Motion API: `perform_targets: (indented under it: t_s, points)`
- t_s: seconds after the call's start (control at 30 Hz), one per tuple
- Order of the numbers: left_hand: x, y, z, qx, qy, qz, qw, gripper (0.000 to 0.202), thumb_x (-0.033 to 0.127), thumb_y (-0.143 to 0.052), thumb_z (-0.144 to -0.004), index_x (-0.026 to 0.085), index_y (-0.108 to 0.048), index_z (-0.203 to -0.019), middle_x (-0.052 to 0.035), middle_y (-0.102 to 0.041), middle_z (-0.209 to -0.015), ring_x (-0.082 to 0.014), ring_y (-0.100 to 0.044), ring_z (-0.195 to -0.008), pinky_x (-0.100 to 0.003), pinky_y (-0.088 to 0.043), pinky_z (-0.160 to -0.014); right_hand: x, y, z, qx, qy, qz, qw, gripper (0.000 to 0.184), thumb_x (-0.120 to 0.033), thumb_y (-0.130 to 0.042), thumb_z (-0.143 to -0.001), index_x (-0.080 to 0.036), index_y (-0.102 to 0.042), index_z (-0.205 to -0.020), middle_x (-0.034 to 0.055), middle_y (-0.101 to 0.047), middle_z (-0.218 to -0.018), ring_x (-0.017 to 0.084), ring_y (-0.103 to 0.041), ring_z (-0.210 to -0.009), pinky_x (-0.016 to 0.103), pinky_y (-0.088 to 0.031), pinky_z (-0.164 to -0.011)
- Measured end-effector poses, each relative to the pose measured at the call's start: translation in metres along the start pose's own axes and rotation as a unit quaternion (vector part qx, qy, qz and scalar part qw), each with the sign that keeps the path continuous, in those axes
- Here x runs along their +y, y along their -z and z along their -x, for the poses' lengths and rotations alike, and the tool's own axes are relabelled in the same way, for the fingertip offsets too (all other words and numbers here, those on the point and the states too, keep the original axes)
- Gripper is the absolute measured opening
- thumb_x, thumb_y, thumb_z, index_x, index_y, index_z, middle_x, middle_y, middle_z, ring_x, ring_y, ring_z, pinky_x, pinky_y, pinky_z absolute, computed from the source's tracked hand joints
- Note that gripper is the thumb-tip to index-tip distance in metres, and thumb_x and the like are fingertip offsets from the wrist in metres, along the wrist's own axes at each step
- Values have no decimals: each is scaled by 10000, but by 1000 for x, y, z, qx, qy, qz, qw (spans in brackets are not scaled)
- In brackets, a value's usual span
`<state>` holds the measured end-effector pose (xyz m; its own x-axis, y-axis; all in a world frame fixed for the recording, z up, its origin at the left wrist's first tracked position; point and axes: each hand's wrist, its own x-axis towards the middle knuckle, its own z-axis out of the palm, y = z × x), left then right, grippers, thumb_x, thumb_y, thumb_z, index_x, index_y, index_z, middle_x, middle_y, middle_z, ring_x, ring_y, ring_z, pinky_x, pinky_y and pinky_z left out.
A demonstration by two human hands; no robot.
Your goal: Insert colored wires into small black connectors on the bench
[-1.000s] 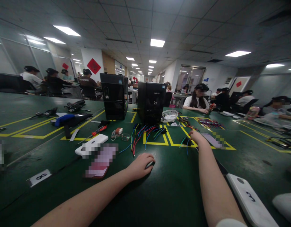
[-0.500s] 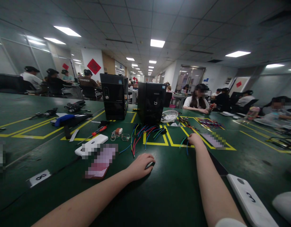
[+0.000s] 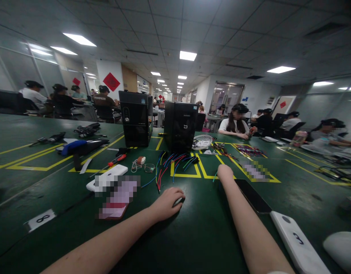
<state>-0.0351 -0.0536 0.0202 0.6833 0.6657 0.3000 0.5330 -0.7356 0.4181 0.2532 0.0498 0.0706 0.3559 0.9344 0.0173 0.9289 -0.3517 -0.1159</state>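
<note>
Hands lie well apart over the green worktop [image 3: 204, 238]: the left hand [image 3: 166, 203] has its fingers curled round a small dark object [image 3: 179, 201], too covered to identify, and the right hand [image 3: 225, 174], at its two o'clock, is turned so that its fingertips are hidden and I cannot tell whether they grip. Half a second ago a blue wire end hung clear beside the right hand; that hand has since slid leftward over it, leaving just a green wire tip [image 3: 215, 176] poking out at its eight o'clock. That suggests the fingers are now on those loose wires. The shifting forearm has also uncovered the black smartphone [image 3: 253, 196] at the right hand's four o'clock. At the left hand's twelve o'clock, the main wire bundle [image 3: 175, 161] looks thin and loosely fanned, in red, blue, green and yellow strands, their free ends curving toward the person. Farther out stand two black computer towers, one [image 3: 135, 123] at eleven o'clock from the left hand, the other [image 3: 179, 127] at twelve, with a white plastic basket [image 3: 203, 142] at one.
</note>
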Motion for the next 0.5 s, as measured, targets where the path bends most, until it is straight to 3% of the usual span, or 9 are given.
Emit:
perform_targets:
  t_s: [0.23,0.4,0.5]
  points:
    - [-4,-4,0,23,10,19,999,356,217,-502,-816,226,-483,-1171,-56,-529,-1167,-203,-467,-1089,-362,-366,-963,-41,-15,71,-19,67,19,997,165,-106,-548,-752,-91,-668,-863,194,-642,-929,244,-616,-891,333,-467,-741]
    - [-12,-11,0,73,41,35,996,615,265,-566,-774,208,-308,-1329,-94,-414,-1324,-227,-365,-1222,-401,-289,-1042,-58,-28,132,11,293,-48,955,238,-181,-430,-825,-174,-635,-944,109,-653,-911,187,-605,-849,276,-424,-753]
    - [-17,-15,0,86,34,43,995,708,256,-602,-738,204,-258,-1355,-99,-363,-1371,-236,-328,-1256,-416,-270,-1053,-65,-34,150,7,367,-113,923,248,-220,-444,-819,-195,-602,-1009,82,-644,-952,184,-584,-885,267,-396,-776]
